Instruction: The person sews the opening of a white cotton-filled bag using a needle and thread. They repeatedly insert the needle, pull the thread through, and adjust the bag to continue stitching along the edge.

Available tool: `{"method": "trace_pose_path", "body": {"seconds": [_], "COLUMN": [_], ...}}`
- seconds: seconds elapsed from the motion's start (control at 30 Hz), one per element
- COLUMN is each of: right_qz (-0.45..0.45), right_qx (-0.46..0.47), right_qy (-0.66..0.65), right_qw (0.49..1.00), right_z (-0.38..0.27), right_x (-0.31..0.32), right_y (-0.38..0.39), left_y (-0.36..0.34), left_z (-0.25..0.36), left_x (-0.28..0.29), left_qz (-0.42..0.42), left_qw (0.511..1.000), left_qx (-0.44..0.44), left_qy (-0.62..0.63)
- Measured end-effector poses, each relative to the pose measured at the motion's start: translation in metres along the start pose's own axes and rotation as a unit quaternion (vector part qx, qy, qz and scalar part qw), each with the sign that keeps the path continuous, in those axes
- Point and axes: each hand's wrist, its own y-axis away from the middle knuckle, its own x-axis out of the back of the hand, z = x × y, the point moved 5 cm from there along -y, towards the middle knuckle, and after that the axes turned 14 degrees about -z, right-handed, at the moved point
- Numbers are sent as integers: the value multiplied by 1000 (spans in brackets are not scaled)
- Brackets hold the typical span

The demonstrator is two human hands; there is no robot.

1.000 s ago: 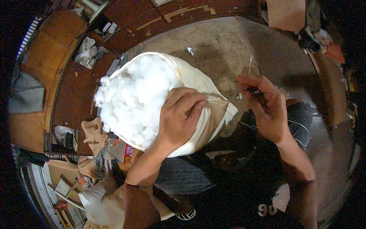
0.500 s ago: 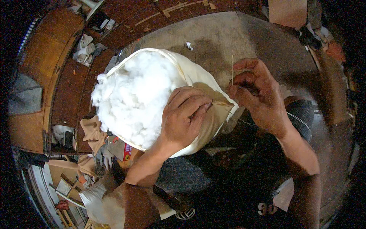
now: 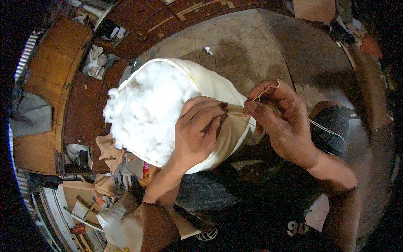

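A large cream cloth cushion cover point(image 3: 228, 86) lies across my lap, its wide mouth turned to the left. White fluffy stuffing point(image 3: 147, 105) fills it and bulges out of the mouth. My left hand point(image 3: 199, 130) presses on the cover and pinches a fold of its cloth near the seam at the right end. At that same seam, my right hand point(image 3: 283, 119) has thumb and forefinger closed on a fine pale thread point(image 3: 268, 87), which curls up over the fingers. Any needle within the pinch is hidden from sight.
Wooden cabinets point(image 3: 79, 113) with open shelves holding white rolls point(image 3: 96, 61) stand at the left. A white scrap point(image 3: 208, 51) lies on the floor ahead. Below left are tan cloth pieces point(image 3: 110, 153) and clutter. White cord point(image 3: 329, 131) loops over my right knee.
My right hand has come down to the seam from just beside it. The thin straight strand that stood up from its fingers now shows as a curled thread. My left hand keeps its hold.
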Motion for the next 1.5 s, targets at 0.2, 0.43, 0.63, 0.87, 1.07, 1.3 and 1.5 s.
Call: {"method": "trace_pose_path", "body": {"seconds": [0.2, 0.43, 0.63, 0.87, 1.07, 1.3, 1.5], "right_qz": [34, 30, 26, 33, 23, 10, 1], "right_qx": [11, 76, 60, 32, 41, 38, 39], "right_qy": [-33, 3, 1, -48, -30, 4, 11], "right_qw": [999, 997, 998, 998, 998, 999, 999], "right_z": [7, 23, 26, 28, 27, 27, 28], "right_x": [-7, -9, -5, -5, -6, -6, -8], "right_y": [10, 5, 4, 1, 1, 1, 0], "left_y": [0, -1, 0, 1, 1, 1, 0], "left_z": [0, 0, 0, 1, -1, 0, 1], "left_x": [1, 1, 1, 2, 1, 1, 2], "left_qz": [6, 14, 20, 22, 3, 1, 10], "left_qw": [1000, 1000, 999, 999, 999, 999, 999], "left_qx": [-6, 2, 0, 1, 14, 3, -15], "left_qy": [15, 27, 27, 25, 37, 34, 27]}}
